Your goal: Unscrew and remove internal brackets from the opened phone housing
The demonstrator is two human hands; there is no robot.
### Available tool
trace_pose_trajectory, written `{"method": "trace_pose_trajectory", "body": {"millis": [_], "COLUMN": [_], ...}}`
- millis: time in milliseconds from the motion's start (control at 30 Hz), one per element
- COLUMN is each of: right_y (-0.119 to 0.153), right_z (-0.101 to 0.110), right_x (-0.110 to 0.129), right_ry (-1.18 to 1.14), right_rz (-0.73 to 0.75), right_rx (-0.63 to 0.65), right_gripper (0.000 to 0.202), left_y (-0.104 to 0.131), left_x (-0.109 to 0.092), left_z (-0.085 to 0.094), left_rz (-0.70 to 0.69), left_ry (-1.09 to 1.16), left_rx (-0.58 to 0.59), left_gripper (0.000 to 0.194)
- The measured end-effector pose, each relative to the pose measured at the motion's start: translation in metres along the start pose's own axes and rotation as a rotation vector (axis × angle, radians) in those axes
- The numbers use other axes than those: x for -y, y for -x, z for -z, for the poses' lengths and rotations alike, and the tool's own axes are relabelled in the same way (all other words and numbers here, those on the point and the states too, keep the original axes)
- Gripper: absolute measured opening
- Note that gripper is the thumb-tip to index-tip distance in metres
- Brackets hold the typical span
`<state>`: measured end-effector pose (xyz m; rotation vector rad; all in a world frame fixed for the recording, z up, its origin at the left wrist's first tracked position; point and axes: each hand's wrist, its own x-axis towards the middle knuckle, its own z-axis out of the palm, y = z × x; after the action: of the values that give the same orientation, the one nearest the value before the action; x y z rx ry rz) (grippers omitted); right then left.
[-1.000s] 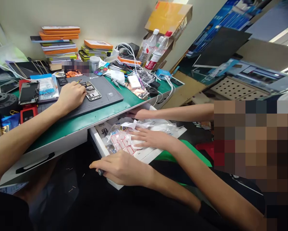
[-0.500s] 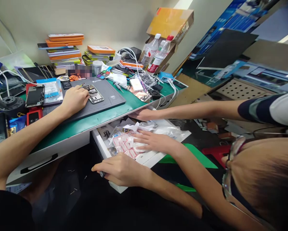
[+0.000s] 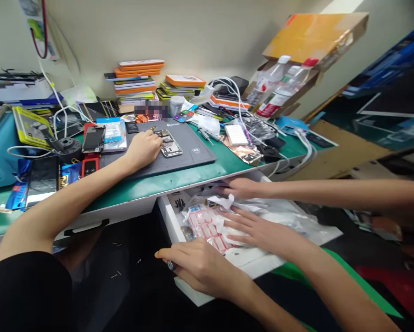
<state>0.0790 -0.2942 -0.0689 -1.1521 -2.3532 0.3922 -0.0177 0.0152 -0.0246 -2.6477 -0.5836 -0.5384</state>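
left sleeve point(image 3: 28, 293): black, plain, short, ending above elbow | left forearm point(image 3: 85, 184): bare | left grip point(image 3: 143, 148): bare | right grip point(image 3: 205, 269): bare

Holds the left arm point(image 3: 78, 191) out in front, elbow bent, with the left hand point(image 3: 145, 150) palm down and fingers curled under, tips hidden. Extends the right forearm point(image 3: 267, 304) low across the front, right hand point(image 3: 201, 267) knuckles up, one finger straighter than the rest.

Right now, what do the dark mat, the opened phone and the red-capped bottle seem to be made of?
Dark mat: matte, possibly silicone or rubber; little glare.
Opened phone: probably metal frame, going by its pale, silvery rim.
Red-capped bottle: likely clear, glossy plastic; see-through with highlights.
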Motion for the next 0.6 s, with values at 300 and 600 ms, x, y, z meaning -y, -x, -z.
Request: {"method": "trace_pose_trajectory", "body": {"millis": [300, 600], "right_y": [0.0, 0.006], "right_z": [0.0, 0.047], "right_x": [0.005, -0.027], "right_ry": [0.0, 0.065], "right_rz": [0.003, 0.019], "right_rx": [-0.021, -0.023], "right_gripper": [0.042, 0.025], "left_y": [0.003, 0.002], "left_x": [-0.002, -0.001], "left_z": [0.002, -0.002], "left_rz": [-0.001, -0.011], "left_ry": [0.007, 0.016], "left_rx": [0.006, -0.013], "left_gripper": [0.025, 0.021]}}
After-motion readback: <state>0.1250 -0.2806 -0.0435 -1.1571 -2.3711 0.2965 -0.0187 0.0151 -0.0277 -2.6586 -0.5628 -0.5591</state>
